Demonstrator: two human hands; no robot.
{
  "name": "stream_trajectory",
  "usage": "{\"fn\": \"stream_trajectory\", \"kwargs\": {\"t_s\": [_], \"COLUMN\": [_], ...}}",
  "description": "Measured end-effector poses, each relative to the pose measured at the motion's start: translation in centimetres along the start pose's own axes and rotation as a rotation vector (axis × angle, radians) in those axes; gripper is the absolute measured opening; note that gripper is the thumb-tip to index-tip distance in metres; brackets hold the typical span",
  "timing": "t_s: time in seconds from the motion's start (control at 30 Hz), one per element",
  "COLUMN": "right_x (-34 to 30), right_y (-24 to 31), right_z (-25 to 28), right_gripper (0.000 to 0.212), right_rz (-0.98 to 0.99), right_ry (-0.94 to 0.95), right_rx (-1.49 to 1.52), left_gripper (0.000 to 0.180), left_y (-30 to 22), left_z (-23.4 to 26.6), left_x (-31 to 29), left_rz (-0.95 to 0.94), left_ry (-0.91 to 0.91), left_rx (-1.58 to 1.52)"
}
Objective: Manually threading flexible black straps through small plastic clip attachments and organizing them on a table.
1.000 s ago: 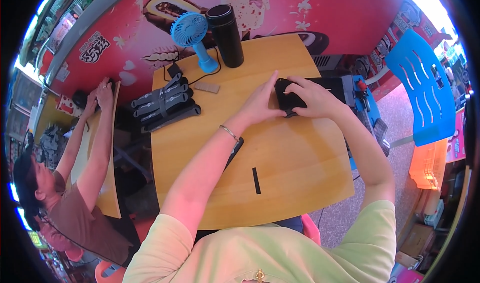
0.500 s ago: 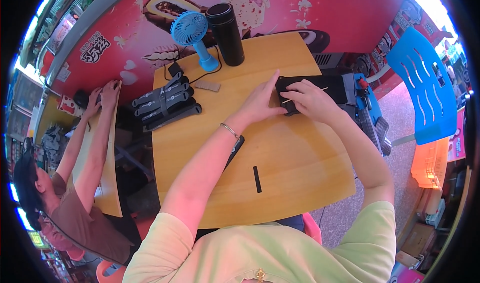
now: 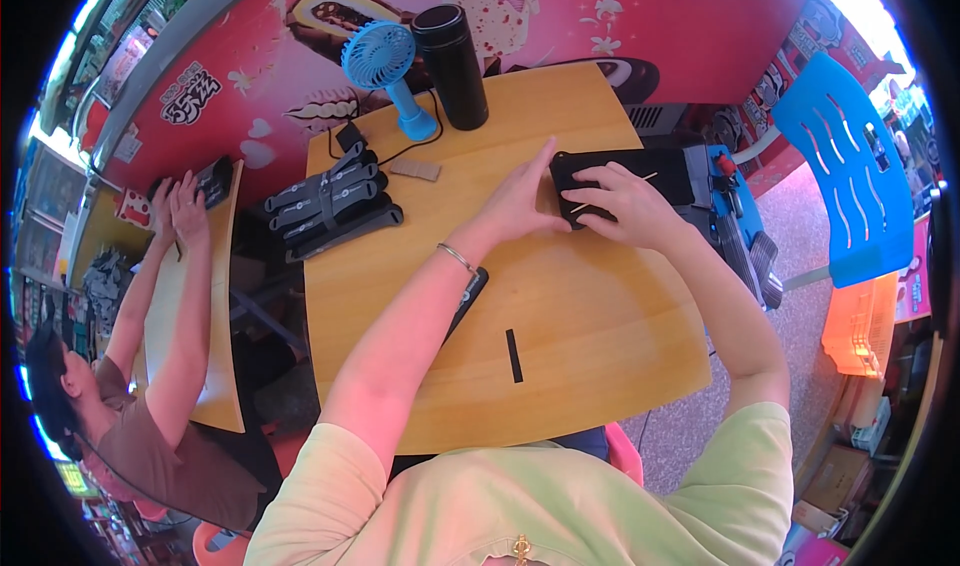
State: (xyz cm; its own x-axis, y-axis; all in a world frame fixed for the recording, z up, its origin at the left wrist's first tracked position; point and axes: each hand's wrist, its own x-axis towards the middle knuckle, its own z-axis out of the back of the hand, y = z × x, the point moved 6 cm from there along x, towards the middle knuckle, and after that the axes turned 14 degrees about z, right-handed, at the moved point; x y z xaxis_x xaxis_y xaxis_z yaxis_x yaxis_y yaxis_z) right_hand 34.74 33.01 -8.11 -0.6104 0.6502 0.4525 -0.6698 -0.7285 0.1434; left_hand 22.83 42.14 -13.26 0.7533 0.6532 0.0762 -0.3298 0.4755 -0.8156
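Black cloth (image 3: pixel 672 178), far right: probably limp, light; best held by edges. My left hand (image 3: pixel 520 202): spread, left edge. My right hand (image 3: pixel 628 208): over pale stick (image 3: pixel 649 176), grip unclear.

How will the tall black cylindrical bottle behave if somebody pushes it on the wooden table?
The tall black cylindrical bottle would probably tip if pushed near its top, being much taller than wide. Lying down, its round shape would likely let it roll. Its smooth, straight outline suggests it is probably stiff.
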Motion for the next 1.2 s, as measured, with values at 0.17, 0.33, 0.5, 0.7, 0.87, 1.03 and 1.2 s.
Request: {"fn": "stream_trajectory", "kwargs": {"t_s": [0.17, 0.33, 0.5, 0.7, 0.87, 1.03, 1.2], "right_x": [0.1, 0.8, 1.0, 0.9, 0.3, 0.1, 0.7], "right_y": [-0.7, -1.7, -1.8, -2.2, -2.3, -1.4, 4.0], "right_z": [0.6, 0.4, -0.1, -0.5, 0.0, 1.8, 4.8], "right_gripper": [0.041, 0.055, 0.068, 0.072, 0.069, 0.064, 0.028], "right_rz": [-0.073, -0.153, -0.223, -0.241, -0.238, -0.2, -0.205], "right_ry": [-0.099, 0.009, 0.221, 0.221, 0.212, 0.104, -0.19], "right_rx": [-0.056, -0.168, -0.106, -0.097, -0.128, -0.205, -0.108], "left_gripper": [0.103, 0.064, 0.045, 0.036, 0.037, 0.044, 0.058], "left_y": [1.5, 3.5, 2.8, 2.1, 0.2, 1.1, 1.5], "left_z": [-0.2, -0.4, -1.8, -3.1, -3.6, -2.9, 3.5], "left_x": [-0.4, -0.3, -1.2, -0.9, -1.2, -1.9, -8.9], "left_rz": [0.143, 0.426, 0.674, 0.689, 0.655, 0.602, 0.305], "left_ry": [0.006, -0.063, 0.0, 0.106, 0.107, 0.015, -0.289], "left_rx": [-0.227, -0.624, -0.761, -0.91, -0.937, -0.792, 0.03]}}
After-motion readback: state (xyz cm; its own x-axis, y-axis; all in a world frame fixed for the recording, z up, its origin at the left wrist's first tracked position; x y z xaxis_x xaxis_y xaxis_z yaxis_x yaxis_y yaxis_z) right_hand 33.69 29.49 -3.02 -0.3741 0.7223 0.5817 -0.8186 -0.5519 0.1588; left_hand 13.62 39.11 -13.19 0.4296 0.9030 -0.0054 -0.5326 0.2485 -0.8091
